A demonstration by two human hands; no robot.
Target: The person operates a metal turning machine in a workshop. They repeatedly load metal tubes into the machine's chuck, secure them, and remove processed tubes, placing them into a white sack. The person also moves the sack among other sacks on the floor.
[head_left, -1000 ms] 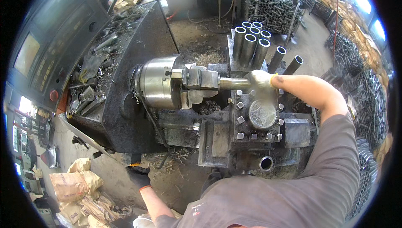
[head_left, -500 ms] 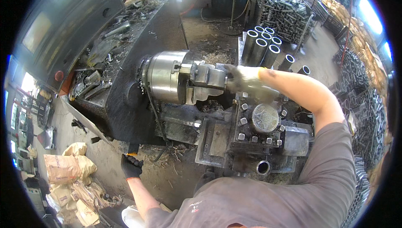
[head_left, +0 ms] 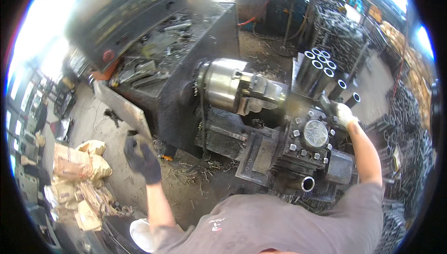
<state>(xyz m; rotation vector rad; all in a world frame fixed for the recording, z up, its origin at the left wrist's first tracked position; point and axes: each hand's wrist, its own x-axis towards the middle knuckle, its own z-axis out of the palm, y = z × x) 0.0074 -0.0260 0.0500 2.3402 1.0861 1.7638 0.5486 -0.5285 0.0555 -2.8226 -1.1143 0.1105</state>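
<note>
The right hand (head_left: pixel 343 114), in a pale glove, rests on the far side of the tool post (head_left: pixel 313 135); whether it grasps anything cannot be told. The left hand (head_left: pixel 141 160) (dark glove) hangs loosely curled and empty over the floor. The lathe (head_left: pixel 186 95) carries a steel chuck (head_left: pixel 226 85). Upright steel tubes (head_left: pixel 321 70) stand just beyond the right hand.

right hand (head_left: pixel 343 114): fingers hidden behind tool post (head_left: pixel 311 135) | left hand (head_left: pixel 141 159): motion-blurred (grip unreadable) | control panel (head_left: pixel 123 9): blurred, cut by top edge
</note>
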